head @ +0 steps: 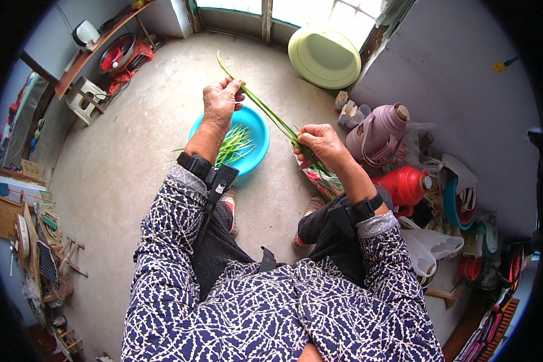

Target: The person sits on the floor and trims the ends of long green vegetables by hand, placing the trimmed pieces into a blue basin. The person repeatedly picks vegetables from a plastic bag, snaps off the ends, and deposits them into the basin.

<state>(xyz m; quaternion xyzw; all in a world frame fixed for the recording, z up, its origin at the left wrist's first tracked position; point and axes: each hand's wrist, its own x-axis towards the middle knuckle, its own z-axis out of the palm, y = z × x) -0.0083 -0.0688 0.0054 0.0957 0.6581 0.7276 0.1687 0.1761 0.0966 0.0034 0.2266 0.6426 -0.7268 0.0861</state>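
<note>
Long green stalks (pixel 270 114), which look like garlic scapes or a similar vegetable, stretch between my two hands. My left hand (pixel 224 99) pinches them near their thin upper end, above a blue plastic basin (pixel 259 156) on the floor. Cut green pieces (pixel 237 144) lie in that basin, partly hidden behind my left forearm. My right hand (pixel 316 144) is closed around the lower part of the bunch. Below it, more green stalks lie at a patterned red and white bag (pixel 317 180), mostly hidden by the hand and leg.
On the right stand a pink thermos flask (pixel 375 135), a red thermos flask (pixel 402 186) and a white plastic bag (pixel 427 246). A pale green basin (pixel 324 56) leans by the door. A white plastic stool (pixel 85 100) is at the upper left, under a wooden shelf (pixel 95 50).
</note>
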